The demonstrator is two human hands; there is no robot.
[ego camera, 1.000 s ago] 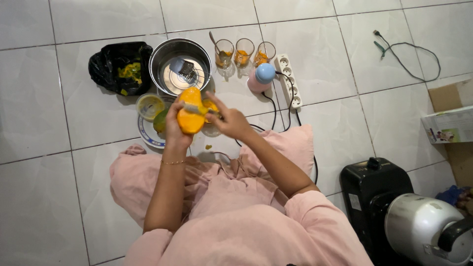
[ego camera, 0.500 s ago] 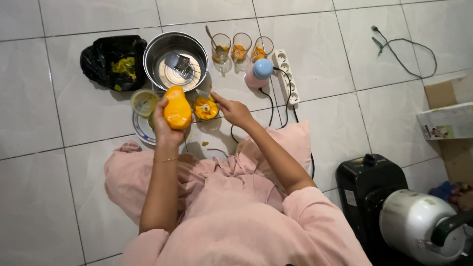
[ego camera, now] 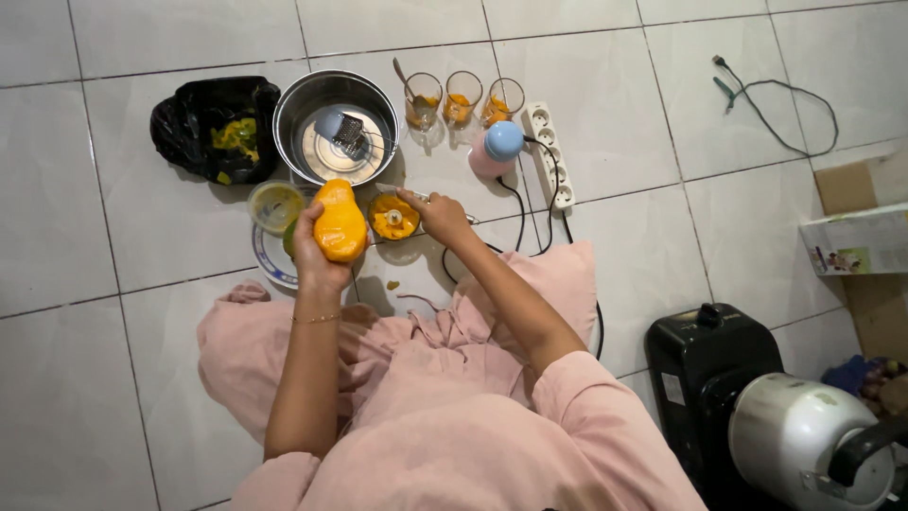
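Pot (ego camera: pixel 337 126) sat at 12 o'clock from the mango (ego camera: pixel 340 223); bag (ego camera: pixel 216 128) lay at 9 o'clock of the pot. Three glasses (ego camera: pixel 462 95) stood in a row at 3 o'clock of the pot, power strip (ego camera: pixel 550 153) beyond them. Bowl (ego camera: pixel 393 217) sat at 3 o'clock of the mango, cup (ego camera: pixel 274 202) at 9 o'clock, plate (ego camera: pixel 268 260) beneath. Grater (ego camera: pixel 342 132) lay in the pot.

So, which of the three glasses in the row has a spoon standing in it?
The leftmost glass, the one next to the steel pot. A spoon handle sticks out of it toward the upper left. The middle glass and the right glass hold only orange pieces.
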